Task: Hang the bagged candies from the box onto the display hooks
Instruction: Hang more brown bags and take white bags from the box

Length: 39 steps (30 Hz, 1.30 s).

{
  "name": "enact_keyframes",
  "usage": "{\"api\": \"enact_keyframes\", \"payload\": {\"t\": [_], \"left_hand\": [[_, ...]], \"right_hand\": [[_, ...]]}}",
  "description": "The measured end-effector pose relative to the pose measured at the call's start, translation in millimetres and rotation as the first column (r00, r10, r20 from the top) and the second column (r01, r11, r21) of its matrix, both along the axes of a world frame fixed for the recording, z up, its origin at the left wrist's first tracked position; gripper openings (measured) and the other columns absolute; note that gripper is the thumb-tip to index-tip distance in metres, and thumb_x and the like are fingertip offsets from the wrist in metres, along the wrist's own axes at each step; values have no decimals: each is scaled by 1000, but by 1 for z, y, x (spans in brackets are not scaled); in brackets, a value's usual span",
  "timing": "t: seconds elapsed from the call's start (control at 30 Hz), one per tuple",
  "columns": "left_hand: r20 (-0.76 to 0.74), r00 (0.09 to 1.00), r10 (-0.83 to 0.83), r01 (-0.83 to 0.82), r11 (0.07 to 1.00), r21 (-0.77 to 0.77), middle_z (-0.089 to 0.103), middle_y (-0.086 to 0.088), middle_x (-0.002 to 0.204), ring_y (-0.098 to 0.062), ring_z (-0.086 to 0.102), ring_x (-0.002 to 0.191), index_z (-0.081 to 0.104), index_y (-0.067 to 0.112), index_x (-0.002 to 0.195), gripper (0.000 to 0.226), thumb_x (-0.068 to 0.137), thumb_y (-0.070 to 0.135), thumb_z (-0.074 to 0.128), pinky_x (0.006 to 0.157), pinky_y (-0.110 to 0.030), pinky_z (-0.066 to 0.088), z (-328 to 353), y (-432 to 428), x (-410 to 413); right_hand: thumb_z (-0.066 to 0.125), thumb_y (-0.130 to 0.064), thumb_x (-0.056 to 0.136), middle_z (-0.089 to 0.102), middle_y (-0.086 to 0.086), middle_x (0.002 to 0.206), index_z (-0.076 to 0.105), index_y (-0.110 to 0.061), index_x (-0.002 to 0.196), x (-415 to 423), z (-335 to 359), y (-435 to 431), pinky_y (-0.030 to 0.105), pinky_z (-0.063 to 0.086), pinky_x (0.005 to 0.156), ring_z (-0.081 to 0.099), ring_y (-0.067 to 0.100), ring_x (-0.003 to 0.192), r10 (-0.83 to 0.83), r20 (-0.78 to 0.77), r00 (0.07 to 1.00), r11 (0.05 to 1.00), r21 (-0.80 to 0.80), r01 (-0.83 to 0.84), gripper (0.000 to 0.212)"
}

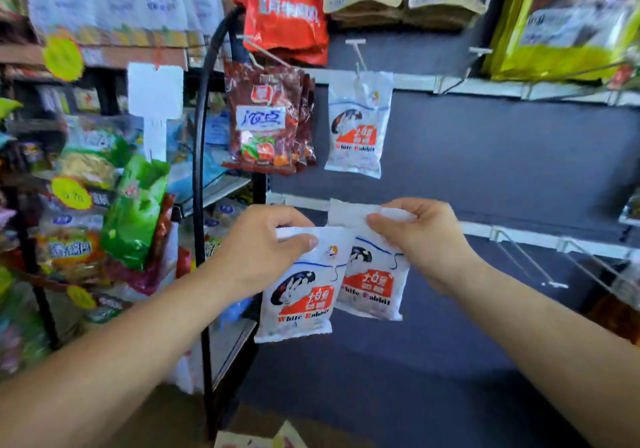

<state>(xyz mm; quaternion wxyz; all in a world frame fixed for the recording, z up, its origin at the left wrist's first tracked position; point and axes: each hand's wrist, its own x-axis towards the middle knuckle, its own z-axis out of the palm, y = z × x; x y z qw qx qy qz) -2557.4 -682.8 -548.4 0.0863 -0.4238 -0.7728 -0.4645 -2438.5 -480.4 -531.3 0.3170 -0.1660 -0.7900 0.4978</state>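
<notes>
The left hand (266,239) pinches the top of one white candy bag (298,295); the right hand (412,236) pinches a second bag (374,284) beside it, both below a hook (358,57) already carrying one bag (358,125); juggling two could let one slip or miss the hook.

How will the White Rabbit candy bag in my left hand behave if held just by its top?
Probably floppy: the White Rabbit candy bag hangs limp where the left hand pinches its top. Likely light, since that pinch alone carries it. Its smooth plastic film may be slippery.
</notes>
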Motion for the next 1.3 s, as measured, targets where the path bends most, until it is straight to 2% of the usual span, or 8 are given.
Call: {"api": "enact_keyframes", "payload": {"t": [0.13, 0.27, 0.4, 0.63, 0.97, 1.1, 1.2, 1.3], "left_hand": [[-71, 997, 1, 3, 999, 55, 74, 17, 82, 6, 66, 81, 77, 26, 82, 7, 87, 22, 77, 68, -8, 41, 46, 13, -20], [-179, 983, 41, -30, 998, 64, 72, 16, 92, 4, 63, 87, 75, 22, 92, 4, 93, 23, 72, 74, 3, 34, 81, 24, -37], [-182, 983, 22, -5, 996, 90, 66, 23, 94, 12, 59, 88, 70, 28, 97, 4, 97, 25, 66, 70, -3, 40, 104, 35, -51], [-157, 987, 37, -3, 978, 210, 73, 18, 83, 4, 65, 83, 76, 29, 85, 10, 92, 25, 71, 72, -19, 48, 121, 44, -76], [-105, 994, 41, -8, 955, 296, 75, 20, 85, 6, 67, 84, 79, 27, 86, 9, 91, 21, 73, 71, -12, 47, 132, 52, -90], [-79, 996, 44, -17, 950, 313, 74, 18, 86, 6, 66, 84, 78, 27, 88, 11, 93, 19, 71, 72, -14, 48, 137, 61, -91], [-87, 995, 54, -28, 962, 273, 71, 19, 94, 6, 64, 89, 77, 26, 94, 11, 96, 21, 67, 74, -12, 45, 142, 70, -93], [-67, 997, 40, -20, 960, 278, 72, 13, 100, 1, 64, 96, 78, 20, 98, 10, 93, 22, 70, 85, -21, 48, 154, 81, -96]], "right_hand": [[79, -18, 88, 78, 5, 72, 75, -15, 79, -20, 52, 8, 42, 63, 65, 73, 17, 62, 17, -63, 998, 999, 47, -14, 10], [77, -23, 90, 77, 21, 90, 73, -16, 86, -47, 95, 13, 62, 61, 73, 73, 45, 81, 3, -108, 994, 998, 61, 4, 9], [71, -24, 93, 73, 17, 88, 70, -15, 92, -77, 134, 18, 54, 61, 75, 65, 26, 71, -1, -167, 986, 991, 128, 23, 9], [64, -25, 96, 70, 10, 87, 65, -20, 85, -119, 174, 39, 47, 64, 78, 71, 32, 82, -84, -207, 975, 988, 109, 108, 12], [74, -12, 89, 73, 17, 84, 71, -10, 80, -139, 182, 52, 33, 61, 61, 67, 26, 65, 17, -188, 982, 998, -59, -29, 10], [74, -11, 84, 67, 27, 84, 64, -9, 85, -145, 185, 63, 53, 62, 75, 62, 28, 69, -46, -100, 994, 994, -105, 36, 10], [74, -33, 88, 73, 14, 84, 62, -10, 75, -144, 181, 75, 37, 58, 63, 68, 27, 72, -292, 3, 957, 906, 320, 275, 28], [64, -35, 91, 67, 0, 95, 68, -19, 90, -137, 183, 83, 31, 48, 68, 63, 27, 86, -493, -126, 861, 513, 757, 405, 17]]}}
